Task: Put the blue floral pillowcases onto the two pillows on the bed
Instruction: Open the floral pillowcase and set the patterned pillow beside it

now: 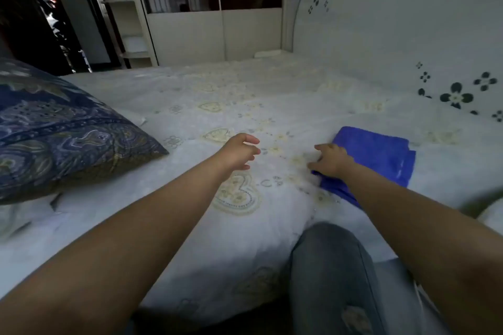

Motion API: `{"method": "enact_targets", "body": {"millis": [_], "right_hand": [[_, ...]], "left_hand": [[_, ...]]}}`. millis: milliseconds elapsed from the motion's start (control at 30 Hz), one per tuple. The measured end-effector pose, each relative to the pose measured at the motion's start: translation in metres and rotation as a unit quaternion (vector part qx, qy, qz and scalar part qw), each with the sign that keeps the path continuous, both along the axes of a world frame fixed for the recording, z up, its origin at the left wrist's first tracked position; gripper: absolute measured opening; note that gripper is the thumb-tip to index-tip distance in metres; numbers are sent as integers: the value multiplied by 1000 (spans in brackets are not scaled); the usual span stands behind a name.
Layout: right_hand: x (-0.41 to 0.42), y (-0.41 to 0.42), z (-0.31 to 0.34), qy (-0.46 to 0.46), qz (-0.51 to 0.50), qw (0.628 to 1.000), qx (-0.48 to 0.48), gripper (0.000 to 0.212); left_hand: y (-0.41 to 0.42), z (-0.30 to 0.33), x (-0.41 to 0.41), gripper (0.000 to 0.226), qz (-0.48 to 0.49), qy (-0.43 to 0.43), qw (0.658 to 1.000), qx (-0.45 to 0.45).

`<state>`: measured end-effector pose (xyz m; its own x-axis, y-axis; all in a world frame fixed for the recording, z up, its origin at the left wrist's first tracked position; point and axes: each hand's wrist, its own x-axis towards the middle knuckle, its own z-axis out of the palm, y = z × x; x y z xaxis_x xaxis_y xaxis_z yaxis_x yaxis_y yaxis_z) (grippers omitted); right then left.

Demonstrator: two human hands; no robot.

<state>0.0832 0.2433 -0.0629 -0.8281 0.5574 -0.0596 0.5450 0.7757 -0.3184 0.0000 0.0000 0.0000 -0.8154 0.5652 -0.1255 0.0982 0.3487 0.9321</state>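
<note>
The bed (272,95) is covered with a pale sheet printed with faint yellow hearts and small flowers, and it fills most of the view. Behind it stands a white wardrobe (190,35) with a dark band across the doors, beside it open white shelves (128,22) and a dark doorway (51,16). To the right rises the white headboard (394,43) with dark flower marks. A knee in grey jeans (329,261) rests on the near edge of the bed.

The left hand (239,152) hovers over the sheet with its fingers loosely spread and a little curved — it holds nothing. The right hand (330,159) lies on the near corner of a folded bright blue cloth (381,155), the fingers curled down on its edge; whether they really pinch it I cannot tell.

The pillow (62,133) lies well to the left of the left fingers, already inside a dark blue case with a paisley and floral pattern — its corner points toward the left hand but stays apart from it
</note>
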Motion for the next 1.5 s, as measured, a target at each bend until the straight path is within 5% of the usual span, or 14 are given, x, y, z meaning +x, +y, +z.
{"method": "enact_targets", "body": {"millis": [200,300,400,500,567,667,767,833,900,1067,1167,1300,1400,1500], "right_hand": [[27,20,-15,-126,24,990,60,89],[18,19,-13,-152,23,987,40,69],[5,14,-10,-68,-40,997,25,46],[-7,-14,12,120,-36,992,1,39],[-18,-48,31,197,14,980,-26,37],[-39,-108,42,172,156,971,-51,35],[-60,-159,25,64,291,946,-127,31],[-66,-175,9,14,317,934,-165,22],[-76,-171,-9,40,295,940,-167,17],[-89,-135,-33,129,100,986,-45,34],[-87,-118,-41,108,9,989,-101,54],[-84,-109,-41,101,-16,980,-172,47],[-77,-111,-32,88,-1,976,-199,35],[-68,-130,-23,140,26,977,-160,29]], "left_hand": [[8,-16,15,22,-29,14,998,-56],[6,-20,9,22,-32,13,998,-60],[0,-25,0,20,-30,13,998,-62],[-7,-27,-11,16,-10,19,999,-33],[-13,-25,-18,22,-1,-2,1000,-5],[-20,-28,-32,45,26,-45,999,8],[-37,-44,-57,47,108,145,977,-111],[-51,-57,-64,43,72,274,935,-212],[-56,-73,-69,40,-8,315,913,-260],[-43,-105,-61,61,-111,305,898,-299],[-31,-103,-54,79,-120,267,904,-313],[-25,-102,-50,88,-164,202,910,-322],[-31,-107,-47,69,-104,126,966,-202],[-40,-100,-43,48,-27,-36,999,-4]]}}
